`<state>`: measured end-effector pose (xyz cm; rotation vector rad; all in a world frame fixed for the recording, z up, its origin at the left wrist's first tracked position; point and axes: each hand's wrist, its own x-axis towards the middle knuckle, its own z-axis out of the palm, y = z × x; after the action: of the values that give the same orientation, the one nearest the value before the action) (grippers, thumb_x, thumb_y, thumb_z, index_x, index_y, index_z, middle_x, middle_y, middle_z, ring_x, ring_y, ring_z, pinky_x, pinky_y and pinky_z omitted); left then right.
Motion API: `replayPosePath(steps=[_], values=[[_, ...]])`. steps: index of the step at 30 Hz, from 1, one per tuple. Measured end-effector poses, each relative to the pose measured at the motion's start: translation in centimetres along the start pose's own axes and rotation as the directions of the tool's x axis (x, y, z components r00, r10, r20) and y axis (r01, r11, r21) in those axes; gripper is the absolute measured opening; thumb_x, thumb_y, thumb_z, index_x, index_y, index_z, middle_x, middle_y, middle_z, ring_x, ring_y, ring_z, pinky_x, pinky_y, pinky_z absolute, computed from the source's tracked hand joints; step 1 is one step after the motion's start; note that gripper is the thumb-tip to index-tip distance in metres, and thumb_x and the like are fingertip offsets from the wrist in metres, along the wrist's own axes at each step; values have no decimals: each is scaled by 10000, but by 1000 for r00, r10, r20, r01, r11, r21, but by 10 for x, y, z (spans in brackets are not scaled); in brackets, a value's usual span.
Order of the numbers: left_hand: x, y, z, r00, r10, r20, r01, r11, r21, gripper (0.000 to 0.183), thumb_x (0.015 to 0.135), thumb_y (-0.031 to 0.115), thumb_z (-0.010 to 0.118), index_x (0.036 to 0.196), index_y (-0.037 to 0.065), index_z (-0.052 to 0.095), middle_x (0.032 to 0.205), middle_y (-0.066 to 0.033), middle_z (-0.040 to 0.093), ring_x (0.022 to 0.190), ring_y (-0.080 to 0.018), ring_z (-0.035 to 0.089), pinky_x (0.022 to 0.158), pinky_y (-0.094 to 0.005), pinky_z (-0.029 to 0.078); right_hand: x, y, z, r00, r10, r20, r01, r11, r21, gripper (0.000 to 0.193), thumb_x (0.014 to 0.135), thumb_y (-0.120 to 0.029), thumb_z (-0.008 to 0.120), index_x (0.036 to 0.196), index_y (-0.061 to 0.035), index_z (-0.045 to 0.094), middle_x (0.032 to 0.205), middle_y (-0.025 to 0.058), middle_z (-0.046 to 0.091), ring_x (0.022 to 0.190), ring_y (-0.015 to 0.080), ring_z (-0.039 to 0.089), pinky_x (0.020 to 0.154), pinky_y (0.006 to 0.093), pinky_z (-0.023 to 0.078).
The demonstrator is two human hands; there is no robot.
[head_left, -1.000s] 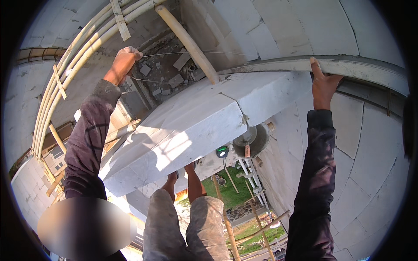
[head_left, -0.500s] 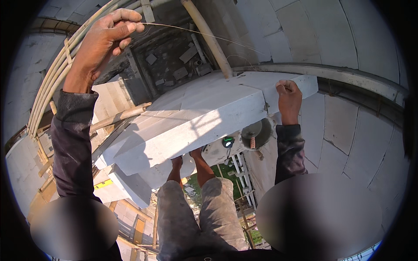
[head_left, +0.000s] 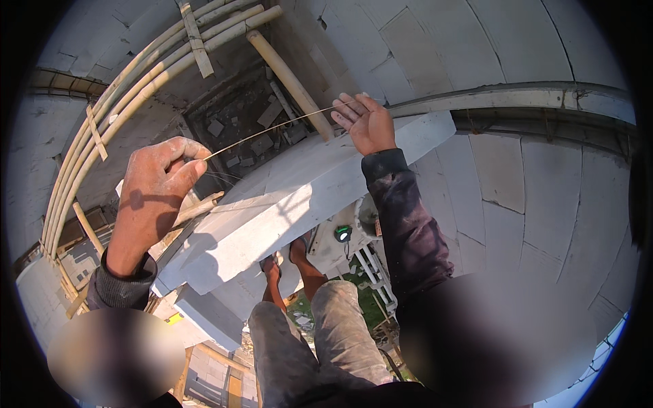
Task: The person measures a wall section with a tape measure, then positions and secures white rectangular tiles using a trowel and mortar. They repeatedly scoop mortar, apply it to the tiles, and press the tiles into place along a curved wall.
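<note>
My left hand (head_left: 158, 194) pinches a thin tan string (head_left: 272, 127) between thumb and fingertips. From there the string stretches up to the right, nearly straight, to my right hand (head_left: 367, 126). That hand has its palm showing and its fingers spread, with the string meeting the upper fingers; whether thumb and finger grip it is not clear. Loose thin strands hang below the left fingertips. Beneath both hands runs a ledge of pale blocks (head_left: 272, 217), lit in patches by sun.
My feet stand beside the ledge, high above grass (head_left: 354, 275). A green-and-black tape measure (head_left: 343, 234) and a partly hidden bucket (head_left: 368, 216) sit close by. Bamboo poles (head_left: 156, 81) curve along the left, a thicker post (head_left: 289, 78) rises behind the ledge, and block walls (head_left: 503, 177) stand right.
My left hand has come down, still pinching the string. My right hand has moved left and up from beside the ledge's end, its fingers opening out, and now meets the string.
</note>
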<state>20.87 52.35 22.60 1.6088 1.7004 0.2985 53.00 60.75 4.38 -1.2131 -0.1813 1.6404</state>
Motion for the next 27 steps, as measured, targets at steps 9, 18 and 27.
replayPosePath(steps=[9,18,27], values=[[-156,-196,-237,804,-130,-580,418,818,396,361,999,275,580,1119,-61,636,954,-111,661,891,-148,589,815,-299,465,94,-48,-48,952,22,-306,96,927,363,180,1009,-86,368,1025,60,472,916,141,503,850,264,541,900,473,519],[-258,-289,-280,615,-232,-754,591,769,245,401,1006,303,556,1143,-66,631,990,-160,675,909,-181,608,851,-311,461,50,-8,56,996,-73,-56,81,984,161,111,994,-122,410,1086,-86,459,631,-15,367,511,131,390,512,338,391],[-265,-272,-189,655,-196,-730,512,826,237,338,1008,233,547,761,31,439,690,-4,386,675,-110,315,607,-280,311,12,-50,38,994,-105,-25,107,987,122,136,980,-66,360,1086,-62,445,690,11,383,556,143,390,538,337,387]])
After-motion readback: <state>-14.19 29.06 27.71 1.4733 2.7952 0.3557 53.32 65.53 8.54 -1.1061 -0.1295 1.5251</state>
